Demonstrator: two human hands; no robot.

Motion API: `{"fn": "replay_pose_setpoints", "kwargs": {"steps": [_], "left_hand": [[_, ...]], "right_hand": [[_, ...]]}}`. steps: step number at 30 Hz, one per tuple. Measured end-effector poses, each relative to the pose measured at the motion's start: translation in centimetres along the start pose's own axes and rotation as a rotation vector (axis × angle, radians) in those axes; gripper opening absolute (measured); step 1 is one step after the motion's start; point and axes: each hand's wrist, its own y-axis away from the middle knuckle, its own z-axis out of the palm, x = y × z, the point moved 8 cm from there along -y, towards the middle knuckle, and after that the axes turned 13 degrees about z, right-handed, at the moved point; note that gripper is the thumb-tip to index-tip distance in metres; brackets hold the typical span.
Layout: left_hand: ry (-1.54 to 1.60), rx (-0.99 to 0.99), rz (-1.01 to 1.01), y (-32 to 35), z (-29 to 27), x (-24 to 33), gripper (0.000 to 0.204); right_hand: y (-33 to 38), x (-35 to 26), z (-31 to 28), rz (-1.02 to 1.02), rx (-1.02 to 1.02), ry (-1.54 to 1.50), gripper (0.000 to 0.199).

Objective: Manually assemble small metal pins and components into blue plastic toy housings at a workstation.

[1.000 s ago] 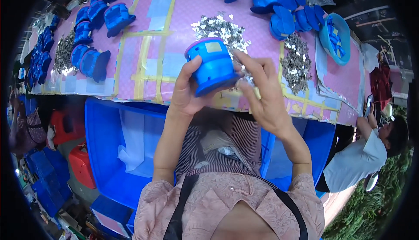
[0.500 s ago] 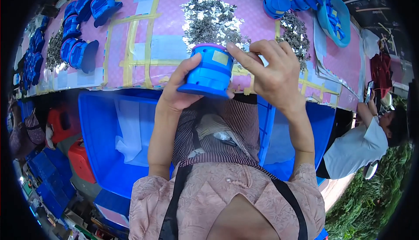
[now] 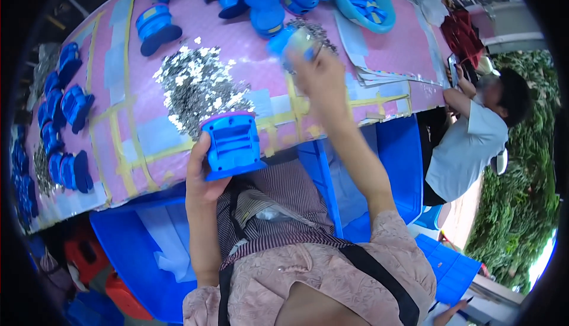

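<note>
A left hand [image 3: 201, 178] grips a blue ribbed plastic housing [image 3: 232, 143] with a purple rim, held just below the heap of silver metal bits [image 3: 198, 89] on the pink desk [image 3: 261, 47]. Right of the heap, the right hand [image 3: 317, 68] pinches a blurred blue part [image 3: 283, 39].

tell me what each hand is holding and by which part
Left hand grips the blue plastic housing by its lower side. Right hand is blurred; its hold cannot be told.
</note>
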Motion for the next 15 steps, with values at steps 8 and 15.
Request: {"fn": "replay_pose_setpoints", "kwargs": {"steps": [8, 15], "left_hand": [[-0.284, 0.029, 0.169, -0.5, 0.9, 1.0, 0.049], [-0.404, 0.094, 0.198, -0.8, 0.9, 1.9, 0.048]], "right_hand": [[-16.8, 4.1, -15.1, 0.384, -0.302, -0.808, 0.03], [6.5, 4.6, 6.3, 0.111, -0.614, 0.488, 0.03]]}}
